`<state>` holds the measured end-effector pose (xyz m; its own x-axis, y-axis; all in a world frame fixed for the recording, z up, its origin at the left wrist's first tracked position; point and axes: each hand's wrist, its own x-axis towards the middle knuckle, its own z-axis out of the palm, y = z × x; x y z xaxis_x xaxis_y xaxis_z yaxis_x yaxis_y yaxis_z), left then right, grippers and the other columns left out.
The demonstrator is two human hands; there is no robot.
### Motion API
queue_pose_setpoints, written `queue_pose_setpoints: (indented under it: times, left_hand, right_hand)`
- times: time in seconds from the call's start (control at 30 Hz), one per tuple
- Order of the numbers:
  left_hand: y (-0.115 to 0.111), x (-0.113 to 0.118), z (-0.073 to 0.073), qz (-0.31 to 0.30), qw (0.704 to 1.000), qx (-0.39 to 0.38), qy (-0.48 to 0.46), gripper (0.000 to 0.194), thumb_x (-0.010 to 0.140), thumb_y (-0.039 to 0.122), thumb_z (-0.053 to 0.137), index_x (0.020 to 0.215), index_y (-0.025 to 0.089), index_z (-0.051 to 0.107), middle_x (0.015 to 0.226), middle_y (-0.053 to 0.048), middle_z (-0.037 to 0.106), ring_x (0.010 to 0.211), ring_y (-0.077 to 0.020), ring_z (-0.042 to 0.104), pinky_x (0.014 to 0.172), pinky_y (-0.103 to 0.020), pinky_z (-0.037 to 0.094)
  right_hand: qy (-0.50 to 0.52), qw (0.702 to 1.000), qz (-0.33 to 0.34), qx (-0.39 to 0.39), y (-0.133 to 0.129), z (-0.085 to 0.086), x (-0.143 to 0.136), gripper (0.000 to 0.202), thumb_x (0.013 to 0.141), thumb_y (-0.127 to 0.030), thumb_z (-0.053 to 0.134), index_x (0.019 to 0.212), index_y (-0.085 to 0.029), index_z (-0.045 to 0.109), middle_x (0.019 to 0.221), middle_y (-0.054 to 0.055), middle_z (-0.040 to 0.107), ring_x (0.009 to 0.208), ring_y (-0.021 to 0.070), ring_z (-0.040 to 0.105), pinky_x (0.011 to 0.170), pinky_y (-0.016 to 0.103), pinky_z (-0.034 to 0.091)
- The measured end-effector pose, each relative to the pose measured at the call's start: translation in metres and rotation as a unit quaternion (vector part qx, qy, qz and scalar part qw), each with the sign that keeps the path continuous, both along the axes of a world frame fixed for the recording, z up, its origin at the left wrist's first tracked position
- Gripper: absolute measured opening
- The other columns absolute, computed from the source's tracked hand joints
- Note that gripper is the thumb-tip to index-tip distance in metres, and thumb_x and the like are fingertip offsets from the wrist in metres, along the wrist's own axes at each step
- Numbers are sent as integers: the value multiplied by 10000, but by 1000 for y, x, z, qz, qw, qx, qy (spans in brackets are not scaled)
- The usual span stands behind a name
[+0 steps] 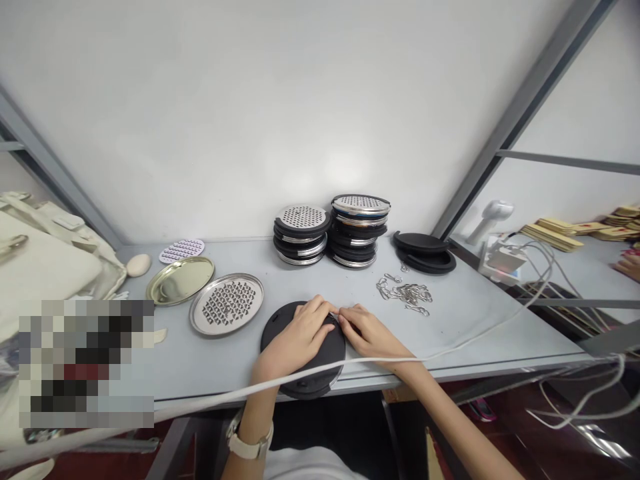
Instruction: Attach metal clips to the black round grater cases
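A black round cover (331, 347) lies at the table's front edge, with a thin silvery rim showing at its lower right. Across its top rests my left hand (303, 335), the fingers reaching to the far right rim and gripping there. My right hand (367, 331) pinches the same stretch of rim, thumb and fingers closed. The fingertips of both hands meet, so what lies between them is hidden. To the left is a round metal grater plate (227, 305), beside a shiny gold-coloured round lid (181, 280).
Behind stand two stacks of black-rimmed grater discs (301, 233) (359, 230). Metal clips (407, 292) and black round covers (425, 253) lie right. A white cable (390, 360) crosses in front. A white bag (45, 253) and a purple-dotted disc (182, 251) are left.
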<state>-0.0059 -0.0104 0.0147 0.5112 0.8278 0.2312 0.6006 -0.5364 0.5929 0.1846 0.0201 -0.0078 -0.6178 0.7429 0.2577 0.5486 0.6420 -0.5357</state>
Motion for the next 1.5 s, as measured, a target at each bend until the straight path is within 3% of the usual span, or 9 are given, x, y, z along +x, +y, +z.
queue_pose_setpoints:
  times: [0.9,1.5]
  left_hand:
    - [-1,0,1,3,1000,-13,-2,231,971,202,379,1154,240,515,1142,-52,519,1044,-203,502,956,-384,397]
    - [-1,-1,4,-3,996,-43,-76,218,950,190,443,1140,241,537,1139,-45,521,1065,-180,531,995,-341,411]
  right_hand:
    - [-11,1000,-7,0,-1,4,-1,270,983,-186,343,828,-176,563,738,38,615,704,183,552,730,323,423]
    - [-14,1000,-11,13,1,0,-1,265,988,-185,350,825,-178,559,727,26,598,694,174,541,708,307,415]
